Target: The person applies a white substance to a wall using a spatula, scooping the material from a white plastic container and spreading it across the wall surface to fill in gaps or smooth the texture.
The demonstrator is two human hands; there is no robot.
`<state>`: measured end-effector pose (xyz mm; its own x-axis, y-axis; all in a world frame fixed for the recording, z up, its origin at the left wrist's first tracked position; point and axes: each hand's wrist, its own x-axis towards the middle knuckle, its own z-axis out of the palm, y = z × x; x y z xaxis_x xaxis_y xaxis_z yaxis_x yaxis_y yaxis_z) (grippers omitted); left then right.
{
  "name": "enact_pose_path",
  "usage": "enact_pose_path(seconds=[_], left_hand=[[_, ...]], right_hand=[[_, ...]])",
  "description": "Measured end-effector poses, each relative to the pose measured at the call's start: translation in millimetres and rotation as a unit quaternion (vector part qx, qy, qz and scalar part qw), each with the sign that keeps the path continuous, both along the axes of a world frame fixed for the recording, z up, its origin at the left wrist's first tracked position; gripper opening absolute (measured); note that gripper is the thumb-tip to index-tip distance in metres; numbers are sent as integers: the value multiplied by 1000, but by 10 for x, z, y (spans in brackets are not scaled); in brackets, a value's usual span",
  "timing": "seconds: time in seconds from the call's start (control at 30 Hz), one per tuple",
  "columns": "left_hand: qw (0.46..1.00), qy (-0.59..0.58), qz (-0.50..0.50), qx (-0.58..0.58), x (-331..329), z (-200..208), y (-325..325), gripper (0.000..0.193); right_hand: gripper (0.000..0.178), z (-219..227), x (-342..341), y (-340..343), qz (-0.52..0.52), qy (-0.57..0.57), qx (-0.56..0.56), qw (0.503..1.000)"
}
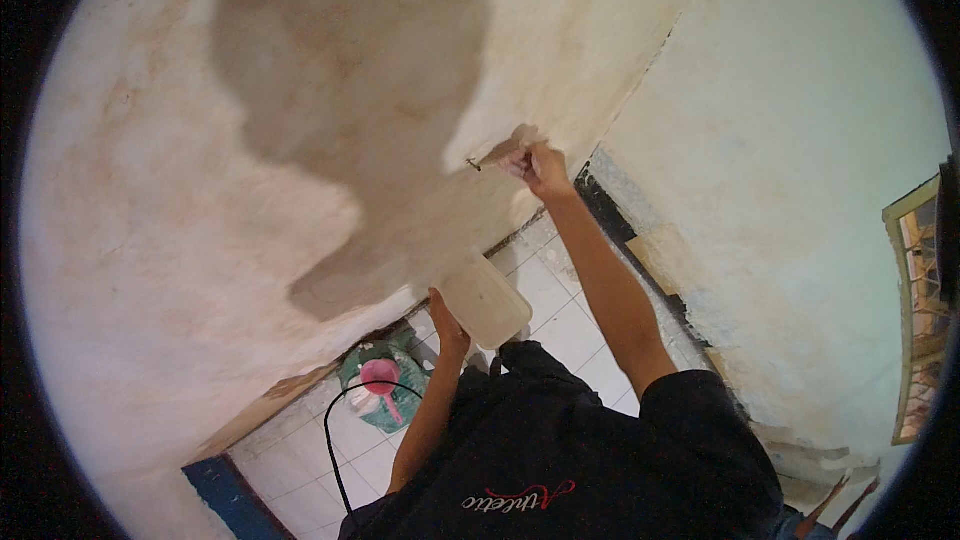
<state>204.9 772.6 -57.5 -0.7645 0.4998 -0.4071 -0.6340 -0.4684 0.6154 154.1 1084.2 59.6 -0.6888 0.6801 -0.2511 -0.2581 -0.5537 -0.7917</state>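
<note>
right hand: fingers bunched at the wall, honestly can't tell what's pinched
tray: below-left of those, long side slanting down-right
left hand: nearer, holding tray's left edge, fingertips hidden

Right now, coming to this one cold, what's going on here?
A person's left hand holds a pale flat board in front of the body, beside a stained wall. The right hand is raised at that wall near the corner, and its fingers look whitish; whether they grip a tool can't be made out. Below, on the tiled floor, a pink dipper rests on or in a green bag.
</note>
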Motion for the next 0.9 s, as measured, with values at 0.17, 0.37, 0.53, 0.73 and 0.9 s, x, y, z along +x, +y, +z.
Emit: enact_pose_path(seconds=[0.17,0.37,0.53,0.73,0.9], left_hand=[[1000,-12,-4,-14,60,-76,-115,64],[1000,7,7,-28,46,-61,-105,67],[1000,-3,-18,-15,75,208,-223,68],[996,-58,11,73,76,-22,-662,63],[997,-53,20,61,106,-26,-802,63]], right_hand=[[16,1114,-97,-205,-37,11,33,999],[19,1596,212,-148,-37,69,36,996],[23,986,501,50,-46,124,13,991],[19,-409,538,-484,-36,22,-69,997],[17,-851,74,-487,-37,77,-71,994]])
